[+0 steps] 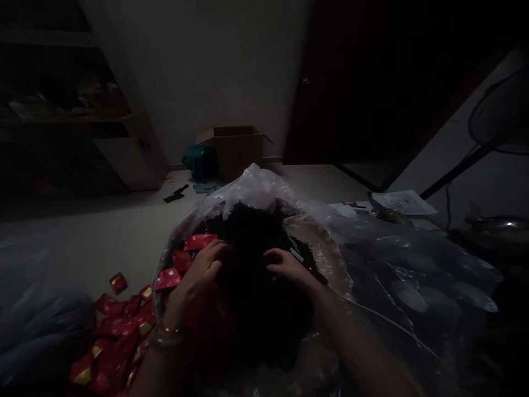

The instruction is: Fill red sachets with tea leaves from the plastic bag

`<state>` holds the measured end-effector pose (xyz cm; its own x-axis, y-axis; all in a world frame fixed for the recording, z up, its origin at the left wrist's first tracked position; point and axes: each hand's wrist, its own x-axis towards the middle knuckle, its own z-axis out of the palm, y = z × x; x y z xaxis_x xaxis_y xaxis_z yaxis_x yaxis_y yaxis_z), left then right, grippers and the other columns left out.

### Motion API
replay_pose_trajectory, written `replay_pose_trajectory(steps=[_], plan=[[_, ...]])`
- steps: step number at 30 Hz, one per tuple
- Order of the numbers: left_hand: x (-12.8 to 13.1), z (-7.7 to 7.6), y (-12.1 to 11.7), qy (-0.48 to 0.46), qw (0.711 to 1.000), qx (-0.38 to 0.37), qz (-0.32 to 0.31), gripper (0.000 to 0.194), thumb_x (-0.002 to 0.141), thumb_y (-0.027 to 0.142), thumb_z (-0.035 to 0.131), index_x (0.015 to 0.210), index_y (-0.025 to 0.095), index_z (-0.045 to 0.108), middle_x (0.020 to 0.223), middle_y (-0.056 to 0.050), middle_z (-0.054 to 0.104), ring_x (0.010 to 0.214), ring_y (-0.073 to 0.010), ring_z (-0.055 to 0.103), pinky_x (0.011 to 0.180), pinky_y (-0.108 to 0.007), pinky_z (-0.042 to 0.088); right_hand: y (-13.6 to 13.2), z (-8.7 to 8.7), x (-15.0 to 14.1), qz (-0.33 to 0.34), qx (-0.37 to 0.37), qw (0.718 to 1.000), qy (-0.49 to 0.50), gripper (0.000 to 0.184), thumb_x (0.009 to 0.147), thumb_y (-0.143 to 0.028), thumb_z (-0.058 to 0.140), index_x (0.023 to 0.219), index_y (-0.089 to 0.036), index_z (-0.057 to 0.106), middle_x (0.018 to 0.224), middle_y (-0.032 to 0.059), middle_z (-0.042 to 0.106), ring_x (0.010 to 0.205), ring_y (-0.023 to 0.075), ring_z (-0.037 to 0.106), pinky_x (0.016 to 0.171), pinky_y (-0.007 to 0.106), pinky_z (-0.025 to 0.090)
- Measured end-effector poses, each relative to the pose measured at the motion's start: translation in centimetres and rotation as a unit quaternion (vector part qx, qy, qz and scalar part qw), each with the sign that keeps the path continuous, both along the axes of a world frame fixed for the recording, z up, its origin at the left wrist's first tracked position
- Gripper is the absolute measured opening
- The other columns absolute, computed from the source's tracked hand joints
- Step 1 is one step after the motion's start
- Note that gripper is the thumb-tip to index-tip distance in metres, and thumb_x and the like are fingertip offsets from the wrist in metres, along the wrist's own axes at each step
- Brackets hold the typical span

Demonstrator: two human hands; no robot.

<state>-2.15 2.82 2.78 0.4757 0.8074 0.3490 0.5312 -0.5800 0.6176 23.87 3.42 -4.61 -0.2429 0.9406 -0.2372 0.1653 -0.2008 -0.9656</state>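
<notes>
A heap of dark, spiky, leaf-like shreds (pixel 254 223) fills the centre of the frame, loose and matte. It lies in a broad, rounded container, whose pale brown inner wall (pixel 324 237) shows right of centre. Thin, crumpled translucent plastic sheeting (pixel 256 179) wraps the rim, catching a dull sheen.

The left hand (pixel 202 267), left of centre, bends its fingers over the heap's edge beside glossy red packets (pixel 168 278) marked with gold. The right hand (pixel 286 266), right of centre, hangs over the heap with fingers curled inward. In the gloom I cannot tell whether either hand pinches anything. Just beside the right wrist is a slim dark device (pixel 317 274) with a red light, trailing a smooth white cord (pixel 372 312) towards the lower right.

At the lower left, more creased, pillow-shaped red packets (pixel 118 325) lie piled. Upper centre, an open-flapped cardboard box (pixel 239 151) stands on the floor (pixel 136 226) beside a rounded, teal cloth bundle (pixel 199 161).
</notes>
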Motion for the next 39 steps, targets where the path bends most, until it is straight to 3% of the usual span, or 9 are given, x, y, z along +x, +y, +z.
replay_pose_trajectory(steps=[3,6,9,13,19,26,32,35,39], plan=[[0.5,-0.3,-0.2,0.022,0.999,0.017,0.02,0.037,0.071,0.013,0.041,0.101,0.019,0.06,0.099,-0.007,0.064,0.089,-0.0208,0.06,0.08,-0.033,0.05,0.4,0.1,0.3,0.0,-0.02,0.996,0.081,0.033,0.063,-0.022,0.068,0.095,-0.019,0.062,0.094,0.0018,0.062,0.072,0.0124,0.059,0.052,0.022,0.053],[0.9,-0.6,-0.2,0.047,0.996,0.045,0.055,0.019,0.079,0.016,0.044,0.088,0.018,0.06,0.082,-0.004,0.06,0.072,-0.0175,0.058,0.067,-0.029,0.049,0.5,0.0,0.5,-0.005,-0.029,0.996,0.09,0.034,0.068,-0.026,0.064,0.102,-0.02,0.06,0.094,0.0024,0.062,0.074,0.0142,0.063,0.057,0.025,0.054],[0.6,-1.0,0.1,0.048,0.991,0.093,0.088,0.016,0.086,0.02,0.043,0.08,0.019,0.058,0.079,-0.004,0.057,0.07,-0.0167,0.056,0.065,-0.028,0.047,0.2,-0.7,0.2,0.022,0.013,0.998,-0.062,0.044,0.071,-0.029,0.065,0.114,-0.02,0.057,0.104,0.0054,0.062,0.088,0.0198,0.064,0.074,0.035,0.055],[0.3,-1.5,0.4,0.07,0.976,0.154,0.14,0.024,0.091,0.025,0.042,0.072,0.019,0.056,0.084,-0.005,0.056,0.075,-0.0173,0.056,0.068,-0.029,0.048,-0.6,-1.6,-1.0,0.053,0.072,0.971,-0.22,0.069,0.059,-0.027,0.078,0.122,-0.013,0.055,0.123,0.0156,0.057,0.116,0.0309,0.053,0.1,0.045,0.04],[1.8,-1.7,0.0,0.104,0.959,0.226,0.138,0.023,0.09,0.028,0.049,0.072,0.019,0.06,0.098,-0.008,0.057,0.092,-0.0225,0.055,0.078,-0.035,0.05,-0.5,-1.5,-1.1,0.09,0.095,0.966,-0.225,0.048,0.062,-0.017,0.072,0.109,-0.016,0.062,0.108,0.0067,0.067,0.101,0.0245,0.062,0.09,0.036,0.047],[1.2,-1.3,0.1,0.104,0.957,0.259,0.077,0.029,0.088,0.035,0.057,0.065,0.02,0.065,0.075,-0.004,0.06,0.072,-0.0165,0.056,0.067,-0.029,0.049,-0.4,-1.7,-0.3,0.069,0.103,0.962,-0.245,0.046,0.056,-0.009,0.069,0.101,-0.018,0.067,0.106,0.008,0.068,0.105,0.0297,0.06,0.093,0.041,0.044],[1.3,-1.4,0.0,0.068,0.971,0.228,0.023,0.034,0.094,0.037,0.047,0.073,0.018,0.066,0.079,-0.004,0.066,0.068,-0.012,0.062,0.061,-0.022,0.049,0.0,0.8,0.4,0.059,0.1,0.978,-0.171,0.028,0.065,-0.014,0.064,0.093,-0.018,0.065,0.092,0.0012,0.069,0.089,0.0198,0.065,0.081,0.031,0.05],[1.8,-1.4,-0.4,0.081,0.982,0.172,-0.001,0.034,0.095,0.035,0.045,0.073,0.017,0.064,0.076,-0.001,0.063,0.06,-0.0089,0.057,0.055,-0.019,0.044,0.0,2.5,1.0,0.006,0.026,0.999,-0.028,0.031,0.066,-0.022,0.067,0.096,-0.019,0.062,0.086,-0.0003,0.067,0.074,0.0163,0.066,0.064,0.027,0.052],[3.0,-1.9,-0.8,0.088,0.986,0.133,-0.04,0.03,0.093,0.031,0.048,0.07,0.018,0.063,0.075,-0.001,0.059,0.066,-0.0108,0.053,0.059,-0.021,0.043,-0.5,4.4,1.2,-0.047,-0.027,0.982,0.183,0.039,0.058,-0.025,0.078,0.092,-0.02,0.059,0.08,-0.0016,0.064,0.065,0.0139,0.065,0.057,0.024,0.051]])
